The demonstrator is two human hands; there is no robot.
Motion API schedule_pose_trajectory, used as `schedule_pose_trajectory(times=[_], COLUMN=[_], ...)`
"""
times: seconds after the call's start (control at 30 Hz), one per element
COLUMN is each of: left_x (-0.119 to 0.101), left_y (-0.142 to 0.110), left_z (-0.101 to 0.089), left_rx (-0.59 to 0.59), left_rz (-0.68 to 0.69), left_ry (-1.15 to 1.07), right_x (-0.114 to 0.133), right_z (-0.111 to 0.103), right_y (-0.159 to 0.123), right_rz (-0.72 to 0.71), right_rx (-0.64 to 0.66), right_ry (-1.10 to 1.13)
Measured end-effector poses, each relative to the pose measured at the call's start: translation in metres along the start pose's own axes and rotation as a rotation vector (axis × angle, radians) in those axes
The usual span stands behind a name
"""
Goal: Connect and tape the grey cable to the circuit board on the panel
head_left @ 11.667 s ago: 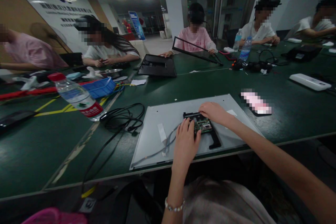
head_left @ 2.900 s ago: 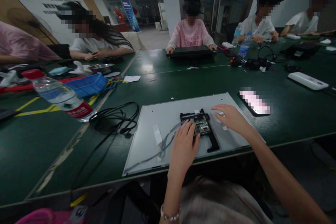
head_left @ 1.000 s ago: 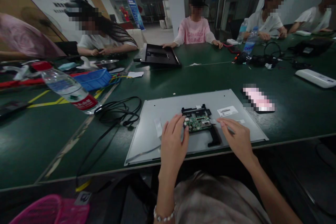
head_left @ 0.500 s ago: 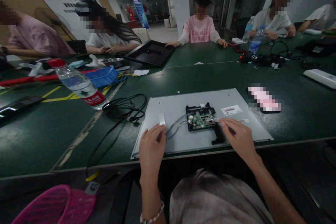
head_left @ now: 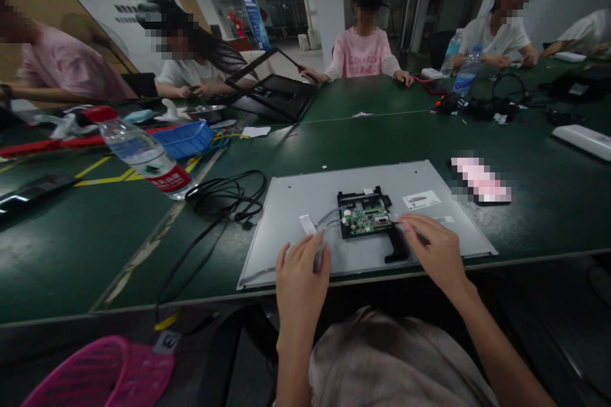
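A flat grey display panel [head_left: 281,203] lies on the table in front of me, its back facing up. On it sits a black plastic bracket [head_left: 397,248] carrying a green circuit board [head_left: 365,221]. Thin grey cables [head_left: 329,224] run from the board's left side to my left hand [head_left: 301,276], whose fingers are closed around them. A white strip [head_left: 308,224] sticks up just beyond those fingertips. My right hand [head_left: 436,248] pinches at the board's right edge, by a metal connector; whatever is between thumb and finger is too small to name.
A pink phone [head_left: 480,179] lies right of the panel. To the left are a coiled black cable [head_left: 229,197], a tilted water bottle [head_left: 147,156] and a blue basket [head_left: 188,138]. Across the table a co-worker [head_left: 365,54] holds a black frame [head_left: 252,70]. A pink basket [head_left: 147,375] is below the table's edge.
My left hand has moved right with the cables, and the white strip has tilted. A cable end now shows left of that hand. Across the table, the co-worker has raised a black frame.
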State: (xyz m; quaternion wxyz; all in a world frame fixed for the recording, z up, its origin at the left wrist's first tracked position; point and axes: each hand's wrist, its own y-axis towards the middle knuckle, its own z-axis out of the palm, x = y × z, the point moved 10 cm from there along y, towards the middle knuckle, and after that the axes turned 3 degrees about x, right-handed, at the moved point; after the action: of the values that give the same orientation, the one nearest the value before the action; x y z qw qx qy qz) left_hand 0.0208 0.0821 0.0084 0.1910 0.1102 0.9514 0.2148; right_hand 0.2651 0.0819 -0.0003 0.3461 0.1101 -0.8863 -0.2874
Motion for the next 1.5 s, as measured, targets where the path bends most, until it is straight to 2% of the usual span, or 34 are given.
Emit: schedule_pose_trajectory(times=[0.1,0.2,0.3,0.4,0.53,0.63,0.7,1.17,1.5], left_x=[0.007,0.023,0.035,0.038,0.037,0.039,0.040,0.034,0.027], left_y=[0.000,0.006,0.015,0.021,0.019,0.016,0.015,0.024,0.024], left_z=[-0.009,-0.015,-0.011,-0.002,0.009,0.015,0.018,0.020,0.022], left_rx=[-0.059,-0.073,-0.009,0.048,0.080,0.102,0.118,0.106,0.181], left_rz=[-0.022,-0.098,-0.153,-0.141,-0.105,-0.115,-0.129,-0.050,0.000], left_ry=[-0.091,-0.149,-0.157,-0.168,-0.186,-0.149,-0.118,0.037,0.064], right_x=[0.012,0.036,0.076,0.117,0.143,0.143,0.139,0.129,0.128], right_z=[-0.003,0.006,0.029,0.057,0.094,0.113,0.118,0.107,0.100], right_y=[0.001,0.002,0.003,0.005,0.007,0.005,0.002,-0.023,-0.027], right_rz=[-0.070,-0.142,-0.236,-0.343,-0.424,-0.425,-0.405,-0.348,-0.348], right_rx=[-0.032,0.013,0.149,0.263,0.386,0.464,0.490,0.487,0.484], right_ry=[-0.001,0.008,0.027,0.044,0.022,-0.022,-0.043,-0.002,0.015])
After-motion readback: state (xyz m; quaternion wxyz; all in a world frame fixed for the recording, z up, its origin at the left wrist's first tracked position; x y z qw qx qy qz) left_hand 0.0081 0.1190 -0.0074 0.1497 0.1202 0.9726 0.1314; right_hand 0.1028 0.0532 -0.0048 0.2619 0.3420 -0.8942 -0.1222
